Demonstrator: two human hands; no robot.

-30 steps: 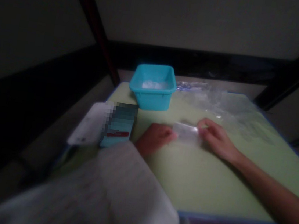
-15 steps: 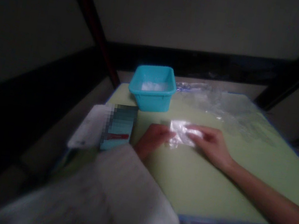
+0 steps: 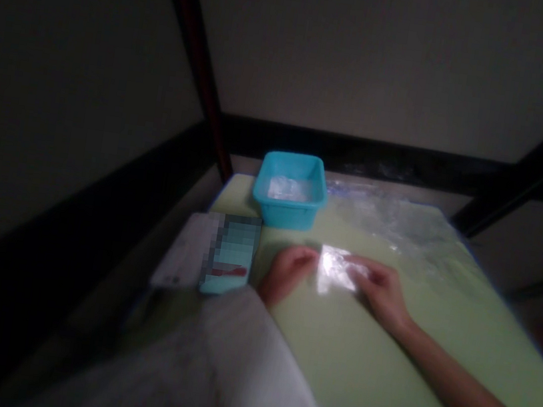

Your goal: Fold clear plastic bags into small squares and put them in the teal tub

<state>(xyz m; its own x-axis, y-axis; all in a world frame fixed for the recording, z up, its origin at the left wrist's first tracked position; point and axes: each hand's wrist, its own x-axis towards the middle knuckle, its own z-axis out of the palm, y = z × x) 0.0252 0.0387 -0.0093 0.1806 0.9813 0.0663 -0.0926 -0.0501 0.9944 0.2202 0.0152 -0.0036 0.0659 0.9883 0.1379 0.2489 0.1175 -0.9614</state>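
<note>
A small, shiny clear plastic packet [image 3: 333,271] is stretched between my two hands above the table, glaring in the light. My right hand [image 3: 384,295] pinches its right side between thumb and fingers. At the packet's left edge, my left hand [image 3: 288,271] has its fingertips pressed together on the plastic. Beyond the hands stands a turquoise plastic basket [image 3: 290,216] with whitish, shiny packets [image 3: 289,189] in it. Blur hides whether anything is inside the packet I hold.
Crumpled clear plastic [image 3: 394,224] spreads over the back right of the yellow-green table [image 3: 379,373]. To the left lie a teal box or booklet with a red mark [image 3: 224,283] and a white flat object [image 3: 186,252]. A pale cloth-like shape [image 3: 259,363] covers the near left.
The whole scene sits lower and slightly further right as the head view shifts. My left fingers have slid to the packet's left edge, baring more of it; the right hand keeps its pinch.
</note>
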